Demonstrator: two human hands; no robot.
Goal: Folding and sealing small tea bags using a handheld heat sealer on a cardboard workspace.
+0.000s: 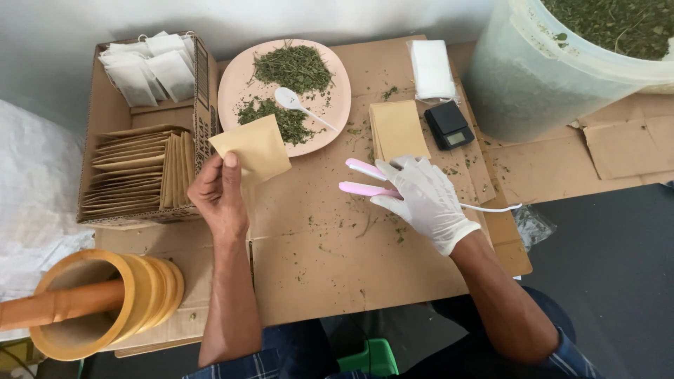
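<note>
my left hand (219, 196) pinches one flat kraft pouch (251, 149) by its lower corner, thumb on top, holding it up just in front of the pink plate (235, 77). my right hand (425, 200), in a white glove, lies over the pink-and-white sealing clamp (361, 179) — fingers spread across it, its two arms parted; i cannot tell whether i grip it or only rest on it.

progress, as i judge it: the cardboard box (105, 116) holds a full row of brown pouches (137, 175) standing on edge, so many look finished. white filter bags (151, 67) fill its far compartment. a stack of unused pouches (399, 128) lies beside the clamp, so more remain. the pouch in hand looks flat; whether it is sealed i cannot tell.

around: dried green herb (293, 68) heaped on the plate with a white spoon (295, 103) in it, a small black scale (449, 126) near the stack, a pad of white sheets (432, 67), a large pale bucket (519, 84) of the same herb at far right, a wooden mortar with pestle (98, 302) at near left.

in the way: loose herb crumbs on the cardboard-covered table (330, 260) — nothing larger between pouch and clamp.
</note>
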